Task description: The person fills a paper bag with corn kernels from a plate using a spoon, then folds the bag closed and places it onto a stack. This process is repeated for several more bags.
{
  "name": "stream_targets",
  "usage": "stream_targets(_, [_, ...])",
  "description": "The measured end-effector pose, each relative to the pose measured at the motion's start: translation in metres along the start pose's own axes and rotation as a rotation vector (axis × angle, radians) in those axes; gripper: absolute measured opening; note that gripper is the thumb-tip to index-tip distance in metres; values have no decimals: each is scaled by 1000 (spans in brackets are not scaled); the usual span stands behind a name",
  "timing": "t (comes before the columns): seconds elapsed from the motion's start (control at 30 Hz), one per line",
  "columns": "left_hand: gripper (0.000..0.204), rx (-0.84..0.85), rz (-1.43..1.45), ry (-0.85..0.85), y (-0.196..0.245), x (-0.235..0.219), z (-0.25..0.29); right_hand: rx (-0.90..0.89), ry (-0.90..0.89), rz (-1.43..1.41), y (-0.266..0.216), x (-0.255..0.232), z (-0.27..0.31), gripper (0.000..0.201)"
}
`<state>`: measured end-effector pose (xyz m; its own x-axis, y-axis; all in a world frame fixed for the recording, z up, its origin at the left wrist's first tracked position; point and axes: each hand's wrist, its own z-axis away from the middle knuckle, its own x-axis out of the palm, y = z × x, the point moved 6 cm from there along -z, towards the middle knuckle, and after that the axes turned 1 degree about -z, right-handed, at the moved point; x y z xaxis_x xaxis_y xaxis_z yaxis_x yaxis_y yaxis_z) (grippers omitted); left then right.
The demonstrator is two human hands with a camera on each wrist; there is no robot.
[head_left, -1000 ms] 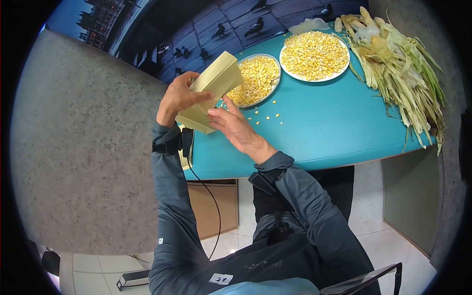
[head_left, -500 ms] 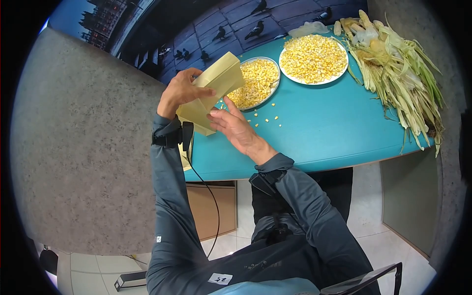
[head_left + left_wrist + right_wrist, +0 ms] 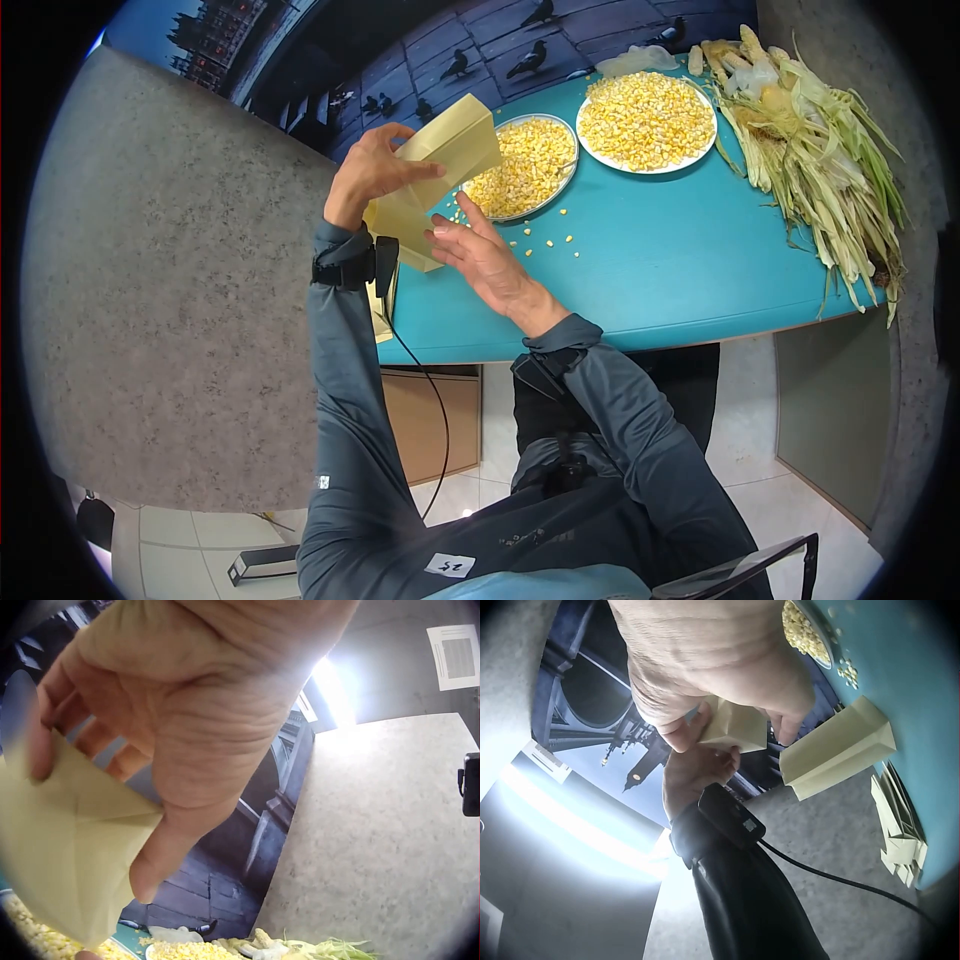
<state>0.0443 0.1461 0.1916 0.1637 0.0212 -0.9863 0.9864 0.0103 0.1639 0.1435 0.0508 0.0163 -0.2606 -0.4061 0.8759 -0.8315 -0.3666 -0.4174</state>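
My left hand grips a pale yellow paper bag, its thumb lying along the near side. The bag is tilted, one end toward the plate of corn kernels. In the left wrist view, the creased paper of this bag fills the space below the fingers. My right hand is palm up just below the bag, fingers loosely extended. A second paper bag stands on the table edge beside the hands in the right wrist view.
Another white plate is heaped with kernels. Corn husks and cobs lie at the right end of the teal table. Folded paper bags lie at the near left edge. Several loose kernels are scattered before the plate.
The left hand and its bag have shifted very slightly upward. The right fingers stand a little more spread. The whole head view has drifted slightly.
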Motion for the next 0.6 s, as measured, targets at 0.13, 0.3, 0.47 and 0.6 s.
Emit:
stream_targets(0.13, [86,25,-71,42,6,1,-2,12,3,-7,-1,1,7,108])
stream_targets(0.3, [86,23,-64,25,5,1,-2,16,24,-9,-1,-4,10,105])
stream_targets(0.47, [84,22,-108,55,13,-7,0,27,25,-22,2,-9,11,103])
stream_targets(0.6, [74,64,-125,61,16,-5,2,12,6,-40,2,-9,9,104])
